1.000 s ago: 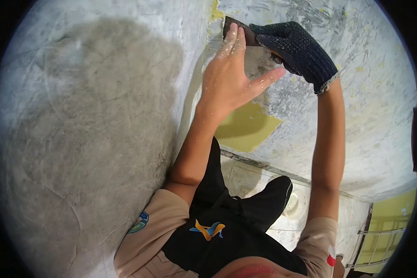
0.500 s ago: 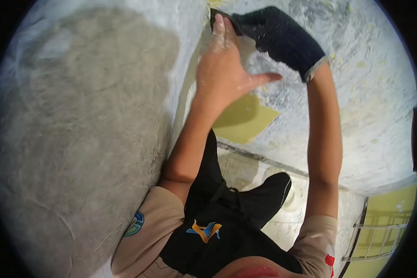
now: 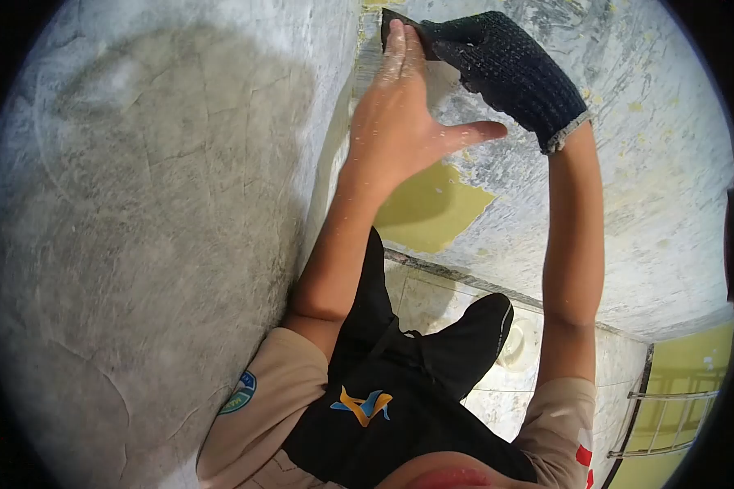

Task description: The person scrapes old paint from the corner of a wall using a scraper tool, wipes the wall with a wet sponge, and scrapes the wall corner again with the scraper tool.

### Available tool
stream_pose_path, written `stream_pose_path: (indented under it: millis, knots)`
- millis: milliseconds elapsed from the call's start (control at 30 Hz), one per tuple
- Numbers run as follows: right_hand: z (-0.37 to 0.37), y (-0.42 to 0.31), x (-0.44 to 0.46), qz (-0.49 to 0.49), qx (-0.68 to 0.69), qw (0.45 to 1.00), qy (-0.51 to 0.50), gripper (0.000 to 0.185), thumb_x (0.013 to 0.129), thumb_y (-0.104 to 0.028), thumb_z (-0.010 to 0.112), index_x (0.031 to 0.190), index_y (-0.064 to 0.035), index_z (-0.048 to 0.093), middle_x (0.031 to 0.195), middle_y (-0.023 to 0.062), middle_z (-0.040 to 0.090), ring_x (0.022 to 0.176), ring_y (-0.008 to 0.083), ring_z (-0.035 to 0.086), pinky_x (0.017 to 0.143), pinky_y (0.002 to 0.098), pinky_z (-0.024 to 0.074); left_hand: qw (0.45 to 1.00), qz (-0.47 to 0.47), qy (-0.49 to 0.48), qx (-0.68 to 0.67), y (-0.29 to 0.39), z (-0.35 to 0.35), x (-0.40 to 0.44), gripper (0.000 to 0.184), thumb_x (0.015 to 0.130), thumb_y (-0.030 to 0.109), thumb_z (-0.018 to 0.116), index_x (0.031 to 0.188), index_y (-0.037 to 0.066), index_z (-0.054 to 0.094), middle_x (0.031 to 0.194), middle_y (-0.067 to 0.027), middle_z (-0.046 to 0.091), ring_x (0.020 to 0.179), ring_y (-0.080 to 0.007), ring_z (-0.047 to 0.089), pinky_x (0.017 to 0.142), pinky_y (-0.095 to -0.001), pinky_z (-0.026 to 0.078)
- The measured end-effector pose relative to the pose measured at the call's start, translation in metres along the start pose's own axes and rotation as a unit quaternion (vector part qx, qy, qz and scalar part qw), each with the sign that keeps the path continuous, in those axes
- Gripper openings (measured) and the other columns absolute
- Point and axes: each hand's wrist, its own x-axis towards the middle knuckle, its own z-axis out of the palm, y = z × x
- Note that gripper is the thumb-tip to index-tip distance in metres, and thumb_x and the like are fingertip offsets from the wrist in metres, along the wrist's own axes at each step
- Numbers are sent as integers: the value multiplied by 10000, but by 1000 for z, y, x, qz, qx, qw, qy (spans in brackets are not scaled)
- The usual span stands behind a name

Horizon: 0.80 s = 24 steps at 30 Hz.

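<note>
Up at twelve o'clock I see the scraper [image 3: 387,18] against the wall [image 3: 636,187] — the gloved right hand [image 3: 518,77] is curled firmly round it. The bare left hand [image 3: 393,122] grips nothing: two fingers press the blade, thumb spread toward three. Yellow paint [image 3: 436,213] shows at five o'clock from that hand.

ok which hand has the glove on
The right hand: it wears a dark knitted glove and grips the dark flat tool. The left hand is bare, spread out and pressing on that tool.
</note>
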Motion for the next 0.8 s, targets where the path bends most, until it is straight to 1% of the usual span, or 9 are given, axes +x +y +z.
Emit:
stream_pose_path:
  millis: [33,133,233,267,433,500,633,700,800]
  knots:
    - [-2,6,1,-172,-126,977,9,362,933,-136,595,1278,-56,667,965,111,704,638,155,607,612,290,538,1000,2,-2,-1,0,1,0,1480,536,804,797,1490,-177,233,1561,-373,244,1447,-416,352,1140,-417,384]
    - [-19,0,-3,-1,-86,993,-76,336,932,-104,587,1251,-48,676,1061,144,686,684,187,632,645,307,547,999,42,2,31,1,-1,2,1477,542,797,802,1488,-181,229,1560,-378,239,1450,-415,348,1138,-415,384]
    - [5,5,10,-166,-67,982,58,325,947,-129,589,1247,-46,684,960,125,703,647,169,615,646,312,542,1000,8,-6,3,9,-4,2,1351,611,680,850,1475,-181,271,1563,-364,254,1454,-431,332,1183,-424,314]
    - [10,-6,6,43,41,998,-1,309,958,-150,596,1229,-37,694,946,116,711,645,145,606,644,309,540,1000,0,-9,-5,4,-8,2,1356,615,690,842,1481,-178,261,1567,-363,245,1461,-431,318,1187,-423,305]
    - [-17,-10,20,295,103,938,-150,342,958,-245,637,1205,-16,698,978,112,700,684,126,611,652,300,538,999,-6,-27,-37,13,-1,-1,1361,628,694,832,1490,-177,240,1569,-383,202,1471,-436,289,1194,-423,287]
    - [17,24,7,-55,55,996,52,403,938,-322,654,1214,-32,701,801,75,680,640,122,595,617,293,525,1000,2,4,-27,10,1,2,1326,637,650,851,1484,-179,256,1569,-385,201,1471,-434,291,1195,-422,284]
    - [-13,-15,7,168,119,974,-94,319,969,-224,604,1212,-41,702,1014,113,690,705,136,634,654,309,550,997,-27,-43,-52,3,-14,-2,1316,641,621,865,1478,-189,251,1559,-393,215,1471,-436,294,1192,-422,286]
    - [-15,1,9,77,97,987,-106,305,970,-207,611,1214,-49,704,1001,99,690,722,134,625,680,309,543,997,6,-57,-53,4,-7,1,1287,648,621,862,1473,-181,283,1552,-391,238,1472,-436,291,1187,-423,292]
    - [32,23,5,-75,-75,988,109,352,924,-258,676,1221,-74,718,854,56,718,775,141,612,730,310,518,998,-15,-46,-35,1,-7,5,1265,649,604,870,1490,-147,295,1562,-373,238,1475,-433,284,1184,-422,296]
